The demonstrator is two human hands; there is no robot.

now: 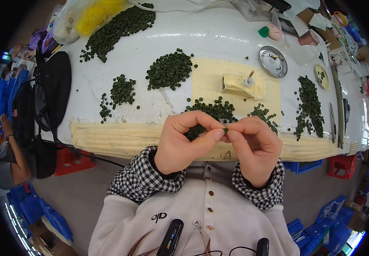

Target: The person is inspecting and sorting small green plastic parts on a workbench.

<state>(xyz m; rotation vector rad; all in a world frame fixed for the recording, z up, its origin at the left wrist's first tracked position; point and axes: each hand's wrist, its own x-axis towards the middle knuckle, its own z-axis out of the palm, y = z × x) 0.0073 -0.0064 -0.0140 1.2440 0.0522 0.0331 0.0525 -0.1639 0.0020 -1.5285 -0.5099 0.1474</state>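
Note:
My left hand and my right hand meet over the near edge of the table, thumb and forefinger of each pinched together. Between the touching fingertips is a small dark green piece, mostly covered by them. Just beyond my hands lies a pile of small round dark green pieces, cup-like in shape. More of them show inside the curl of my left fingers; whether they lie on the table or in the palm I cannot tell. A smaller scatter of green pieces is beyond my right hand.
Other green heaps spread across the white table. A taped block with a short upright stick stands on yellow tape beside a round metal lid. Tweezers lie at right, a black bag at left. Another person's arm shows far left.

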